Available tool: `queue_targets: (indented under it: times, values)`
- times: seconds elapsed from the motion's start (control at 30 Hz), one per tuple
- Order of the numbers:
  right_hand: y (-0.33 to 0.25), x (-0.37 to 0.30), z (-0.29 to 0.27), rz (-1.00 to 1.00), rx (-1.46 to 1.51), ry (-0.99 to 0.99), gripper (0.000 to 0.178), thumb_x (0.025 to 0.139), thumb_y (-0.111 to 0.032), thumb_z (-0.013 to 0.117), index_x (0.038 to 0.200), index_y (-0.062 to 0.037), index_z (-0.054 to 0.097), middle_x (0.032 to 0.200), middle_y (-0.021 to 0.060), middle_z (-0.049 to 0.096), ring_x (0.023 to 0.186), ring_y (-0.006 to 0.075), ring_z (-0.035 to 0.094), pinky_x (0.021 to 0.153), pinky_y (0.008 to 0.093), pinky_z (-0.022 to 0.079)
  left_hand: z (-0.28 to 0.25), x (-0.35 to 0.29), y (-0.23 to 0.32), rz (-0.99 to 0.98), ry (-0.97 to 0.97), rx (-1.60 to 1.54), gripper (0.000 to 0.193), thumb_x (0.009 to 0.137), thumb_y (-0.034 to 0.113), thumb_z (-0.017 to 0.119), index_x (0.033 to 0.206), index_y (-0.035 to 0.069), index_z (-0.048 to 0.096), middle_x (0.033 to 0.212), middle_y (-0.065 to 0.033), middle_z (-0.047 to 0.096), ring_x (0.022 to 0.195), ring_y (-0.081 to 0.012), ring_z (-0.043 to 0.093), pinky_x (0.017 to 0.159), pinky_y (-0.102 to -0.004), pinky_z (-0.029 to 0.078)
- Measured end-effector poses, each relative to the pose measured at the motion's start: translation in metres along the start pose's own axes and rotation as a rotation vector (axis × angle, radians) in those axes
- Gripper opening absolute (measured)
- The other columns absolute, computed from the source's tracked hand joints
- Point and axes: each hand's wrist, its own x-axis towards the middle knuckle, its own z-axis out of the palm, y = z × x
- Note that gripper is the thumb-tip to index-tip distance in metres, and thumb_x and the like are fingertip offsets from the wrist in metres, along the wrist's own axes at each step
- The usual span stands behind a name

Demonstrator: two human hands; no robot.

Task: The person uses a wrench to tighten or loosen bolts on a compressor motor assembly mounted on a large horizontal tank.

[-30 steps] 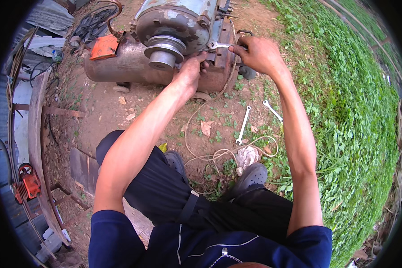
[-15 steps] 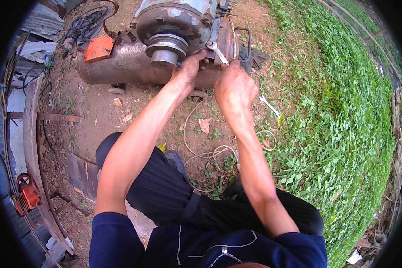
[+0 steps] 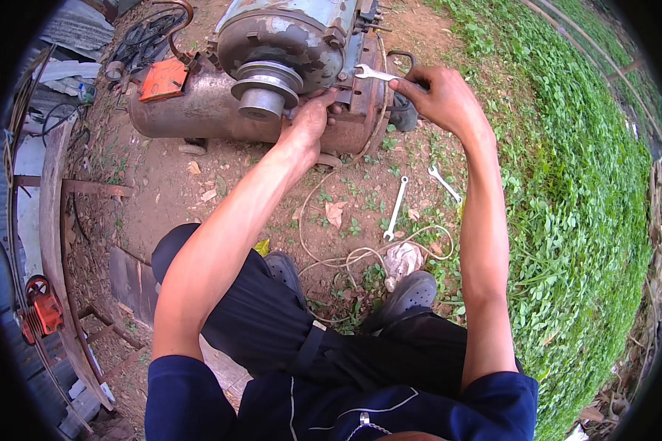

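Observation:
A worn grey electric motor with flaking paint sits on a rusty metal tank. From its near face sticks out a silver grooved pulley. My left hand is closed low beside the pulley, at the motor's mounting base; its fingers curl under there, and what they grip is hidden. Between the thumb and fingers of my right hand is a silver wrench, held by its near end. The wrench's open jaw points left, close to a bolt at the motor's foot.
Two more wrenches lie on the dirt, one wrench near my feet, another wrench by the grass. A pale cord loops beside a crumpled whitish bag. The rusty tank carries an orange plate. Green plants grow at right.
My right hand has swung outward to the right and up, turning the wrench from steeply slanted to nearly level. My left hand stays by the pulley. The view has shifted slightly.

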Motion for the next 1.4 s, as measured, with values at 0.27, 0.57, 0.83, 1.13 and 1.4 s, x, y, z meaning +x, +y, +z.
queue_targets:
  times: [0.27, 0.57, 0.83, 1.13, 1.4]
  values:
    - [0.009, 0.041, 0.004, -0.193, 0.069, -0.138, 0.041, 0.082, -0.042, 0.068, 0.091, -0.0022, 0.072, 0.076, 0.0191, 0.067, 0.069, 0.0324, 0.065, 0.065, 0.0413, 0.05, -0.005, 0.006, -0.002, 0.012, -0.013, 0.015, 0.007, 0.091, 0.015, 0.064, 0.097, 0.011, 0.063, 0.089, 0.0035, 0.061, 0.073, -0.0071, 0.054, 0.065, -0.0238, 0.041]
    - [0.014, 0.05, 0.005, -0.255, 0.057, -0.157, 0.044, 0.083, -0.044, 0.07, 0.09, -0.0011, 0.071, 0.068, 0.0128, 0.066, 0.06, 0.0218, 0.06, 0.058, 0.0371, 0.046, -0.01, 0.012, -0.006, -0.034, -0.063, 0.055, 0.009, 0.092, 0.019, 0.063, 0.099, 0.012, 0.063, 0.089, 0.0046, 0.061, 0.074, -0.0063, 0.053, 0.069, -0.0237, 0.041]
    - [0.004, 0.036, 0.012, -0.204, -0.097, -0.036, 0.044, 0.085, -0.049, 0.065, 0.093, -0.0059, 0.071, 0.068, 0.0148, 0.065, 0.067, 0.0308, 0.065, 0.064, 0.0431, 0.049, -0.011, 0.013, -0.007, -0.014, -0.054, 0.062, 0.009, 0.092, 0.019, 0.063, 0.097, 0.012, 0.063, 0.088, 0.004, 0.061, 0.074, -0.0068, 0.054, 0.068, -0.024, 0.041]
    - [0.0, 0.023, 0.029, -0.163, -0.264, 0.095, 0.048, 0.088, -0.054, 0.053, 0.092, -0.0088, 0.068, 0.081, 0.0162, 0.069, 0.082, 0.0361, 0.067, 0.071, 0.0477, 0.053, -0.007, 0.015, -0.016, 0.157, 0.075, 0.023, 0.008, 0.088, 0.014, 0.067, 0.093, 0.008, 0.064, 0.086, 0.0015, 0.064, 0.072, -0.0084, 0.057, 0.065, -0.0248, 0.042]
    - [-0.006, 0.008, 0.045, -0.064, -0.326, 0.202, 0.049, 0.09, -0.057, 0.05, 0.09, -0.0099, 0.065, 0.073, 0.0159, 0.067, 0.073, 0.0376, 0.067, 0.063, 0.0494, 0.05, -0.004, 0.014, -0.017, 0.179, 0.072, 0.047, 0.009, 0.087, 0.013, 0.067, 0.093, 0.006, 0.064, 0.086, 0.0007, 0.064, 0.072, -0.0091, 0.058, 0.065, -0.0251, 0.043]
